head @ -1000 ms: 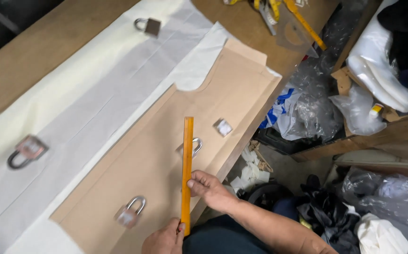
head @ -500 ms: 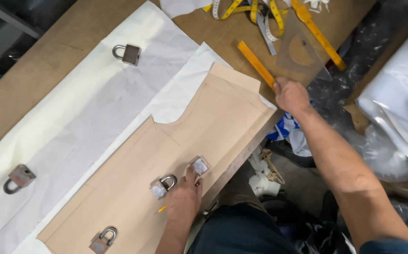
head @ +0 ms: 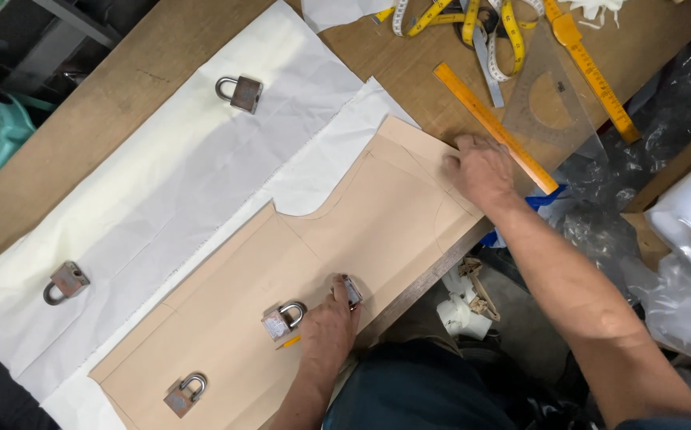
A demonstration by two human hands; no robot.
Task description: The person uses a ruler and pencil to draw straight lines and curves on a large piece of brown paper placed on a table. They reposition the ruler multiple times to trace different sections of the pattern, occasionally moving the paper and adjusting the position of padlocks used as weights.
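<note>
Cardboard pattern (head: 297, 279) lies flat on the white cloth (head: 162, 199) along the near edge of the table (head: 58, 127), and both your hands press on it. Your left hand (head: 328, 325) rests palm down on its near edge, fingers curled over a small padlock (head: 351, 291); whether they actually grip it you cannot tell from here. A pencil tip (head: 288, 342) pokes out just left of that hand, beside a second padlock (head: 283, 318). A third padlock (head: 184, 393) sits farther left on the same pattern. Your right hand (head: 481, 169) lies flat and loosely spread on the pattern's far right corner, holding nothing, its fingertips touching the orange ruler (head: 495, 127). Beyond that hand lie a clear protractor (head: 554, 103) and a yellow tape measure (head: 473, 17). Two more padlocks (head: 240, 91) weigh down the cloth, well away from both hands.
</note>
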